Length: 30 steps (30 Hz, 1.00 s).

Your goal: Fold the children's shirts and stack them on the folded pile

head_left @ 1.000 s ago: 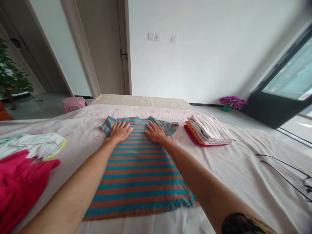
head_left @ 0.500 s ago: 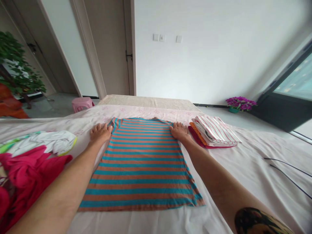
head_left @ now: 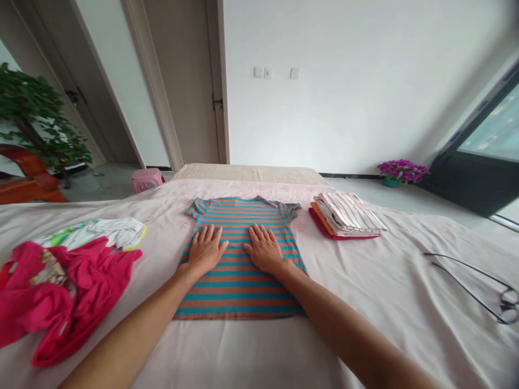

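Note:
A T-shirt [head_left: 239,292] with blue and brown stripes lies spread out on the pale bedsheet [head_left: 227,356], its collar at the far side and its hem toward me. Flat on the left part of its chest rests my left hand [head_left: 205,251], fingers stretched and a little apart. My right hand [head_left: 265,248] is laid the same way on the right part, palm down. Both short sleeves show beyond my fingertips. The right forearm covers part of the shirt's right edge.
To the right is a stack of folded clothes [head_left: 351,215], and farther right a pair of glasses [head_left: 506,302]. Crumpled pink clothing [head_left: 89,286] and a white garment [head_left: 121,233] lie on the left. A pink stool [head_left: 148,178] stands beyond the bed.
My hands went outward to the shirt's shoulder edges, then came back inward and nearer onto its chest. The sleeves now lie spread out, and the hem looks straighter.

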Available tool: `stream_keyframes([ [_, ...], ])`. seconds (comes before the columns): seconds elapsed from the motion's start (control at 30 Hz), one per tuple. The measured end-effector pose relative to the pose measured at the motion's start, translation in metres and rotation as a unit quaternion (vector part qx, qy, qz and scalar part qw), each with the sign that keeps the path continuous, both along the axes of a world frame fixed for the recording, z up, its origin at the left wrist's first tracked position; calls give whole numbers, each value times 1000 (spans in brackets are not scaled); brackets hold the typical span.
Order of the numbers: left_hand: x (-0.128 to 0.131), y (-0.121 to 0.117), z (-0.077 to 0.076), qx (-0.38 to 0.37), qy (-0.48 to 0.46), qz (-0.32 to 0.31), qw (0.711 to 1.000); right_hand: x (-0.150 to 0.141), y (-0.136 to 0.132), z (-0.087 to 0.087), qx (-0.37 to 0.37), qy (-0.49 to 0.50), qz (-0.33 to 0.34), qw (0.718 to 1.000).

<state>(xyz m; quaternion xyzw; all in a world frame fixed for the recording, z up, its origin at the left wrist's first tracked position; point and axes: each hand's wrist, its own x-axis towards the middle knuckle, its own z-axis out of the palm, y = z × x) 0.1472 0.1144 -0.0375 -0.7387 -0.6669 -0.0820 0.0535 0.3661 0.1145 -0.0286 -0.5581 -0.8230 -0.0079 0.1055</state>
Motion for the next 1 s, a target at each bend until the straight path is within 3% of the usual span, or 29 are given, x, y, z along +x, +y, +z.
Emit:
stream_keyframes([
  [0.07,-14,-12,-1,2,10,1,1000,20,-4,-1,16,-10,3,1000],
  [0.27,-63,-50,0,32,45,32,998,83,-3,5,-9,-42,-79,996],
  [0.5,-81,-114,-2,47,40,37,997,97,-27,14,31,-50,-137,989],
  [0.6,-81,-138,5,87,10,-12,996,85,-53,22,51,-36,-68,996],
  [0.73,-87,-155,21,98,-62,-159,980,74,-88,37,39,35,81,995],
  [0.87,-93,-164,32,60,-98,-250,962,82,-113,46,-20,118,131,984],
  [1.0,-79,-165,33,57,-107,-298,947,87,-132,47,-48,116,192,973],
])
